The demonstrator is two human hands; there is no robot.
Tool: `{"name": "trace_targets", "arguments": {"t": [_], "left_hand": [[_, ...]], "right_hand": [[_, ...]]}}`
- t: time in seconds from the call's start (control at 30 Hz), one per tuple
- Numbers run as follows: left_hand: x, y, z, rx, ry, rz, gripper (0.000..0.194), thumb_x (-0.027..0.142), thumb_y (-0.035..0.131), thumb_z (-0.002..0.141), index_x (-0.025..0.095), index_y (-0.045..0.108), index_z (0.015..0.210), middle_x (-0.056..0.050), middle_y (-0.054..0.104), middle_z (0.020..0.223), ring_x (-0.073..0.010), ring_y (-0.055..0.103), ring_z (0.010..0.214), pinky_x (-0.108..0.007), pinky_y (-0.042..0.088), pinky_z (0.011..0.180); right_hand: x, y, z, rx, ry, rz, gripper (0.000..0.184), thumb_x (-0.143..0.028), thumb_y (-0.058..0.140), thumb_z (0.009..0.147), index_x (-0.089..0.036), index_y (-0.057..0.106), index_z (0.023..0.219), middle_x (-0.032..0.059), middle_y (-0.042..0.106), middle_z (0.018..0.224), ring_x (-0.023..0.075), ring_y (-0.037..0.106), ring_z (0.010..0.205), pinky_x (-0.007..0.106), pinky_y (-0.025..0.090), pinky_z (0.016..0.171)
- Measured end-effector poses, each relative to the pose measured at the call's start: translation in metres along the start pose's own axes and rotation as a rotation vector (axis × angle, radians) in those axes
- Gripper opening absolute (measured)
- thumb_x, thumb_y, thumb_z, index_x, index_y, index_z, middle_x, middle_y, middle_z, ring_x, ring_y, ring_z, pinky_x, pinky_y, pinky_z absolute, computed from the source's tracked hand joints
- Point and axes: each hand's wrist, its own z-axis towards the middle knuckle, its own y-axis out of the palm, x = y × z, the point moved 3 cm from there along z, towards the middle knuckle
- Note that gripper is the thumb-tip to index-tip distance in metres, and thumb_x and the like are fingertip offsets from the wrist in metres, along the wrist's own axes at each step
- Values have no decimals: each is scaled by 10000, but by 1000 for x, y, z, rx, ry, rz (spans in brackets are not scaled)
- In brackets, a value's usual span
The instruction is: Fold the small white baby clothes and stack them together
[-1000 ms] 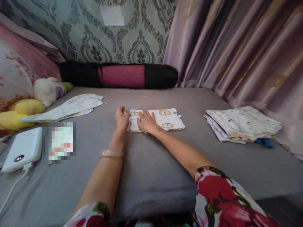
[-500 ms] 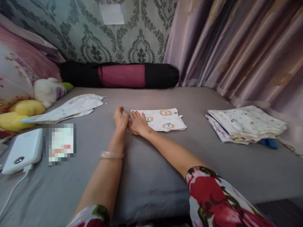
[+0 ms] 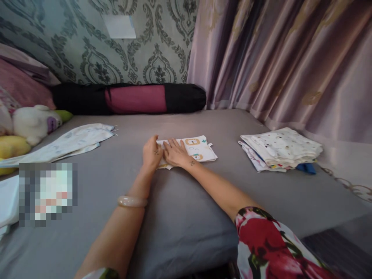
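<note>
At the middle of the grey sheet (image 3: 186, 217) lies a folded printed cloth (image 3: 207, 150), right hand (image 3: 176, 154) flat on its left part with fingers slightly apart, left hand (image 3: 151, 153) curled at its left edge, can't tell if gripping, stack of white cloths (image 3: 283, 146) at right, blue-patterned cloth (image 3: 74, 142) at left.

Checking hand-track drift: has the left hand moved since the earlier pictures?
Yes, the left hand has moved rightward, judged against the long black-and-maroon bag by the patterned wall.
</note>
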Motion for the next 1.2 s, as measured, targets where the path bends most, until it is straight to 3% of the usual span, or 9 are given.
{"name": "trace_targets", "arguments": {"t": [0.33,0.47,0.63,0.8,0.97,1.2], "left_hand": [[2,7,-4,-70,23,52,478,104,386,816,127,551,1264,-158,669,1206,-258,609,1150,-430,455,1024],[4,7,-5,-73,33,64,488,108,375,823,140,540,1281,-153,658,1233,-254,607,1152,-430,449,1026],[14,12,-7,-130,106,119,459,134,339,877,99,522,1297,-191,653,1220,-269,609,1147,-439,446,1016],[28,21,-16,-245,151,222,445,253,348,951,66,505,1323,-221,572,1344,-305,483,1315,-467,334,1115],[29,28,-23,-356,177,302,443,309,352,970,103,506,1330,-197,484,1452,-318,382,1393,-529,233,1154],[33,24,-23,-351,190,319,438,315,340,969,117,525,1314,-197,499,1439,-304,397,1385,-512,243,1150]], "right_hand": [[1,5,-1,-21,12,17,565,-395,210,1005,-166,343,1504,123,257,1597,298,181,1479,584,101,1172],[6,1,-2,-43,19,51,569,-375,195,1008,-149,314,1516,121,253,1599,261,183,1483,542,116,1185],[24,-11,-12,50,72,-31,552,-363,236,1009,-135,356,1498,142,269,1590,273,188,1479,541,82,1184],[44,-10,-20,11,120,-68,557,-389,249,1013,-150,355,1504,152,262,1590,293,193,1476,547,83,1178],[48,-5,-22,19,123,-56,560,-389,241,1013,-156,343,1512,146,258,1593,293,199,1474,549,82,1178],[51,-11,-21,0,135,16,566,-371,223,1008,-148,330,1517,141,250,1597,274,188,1480,535,86,1185]]}}
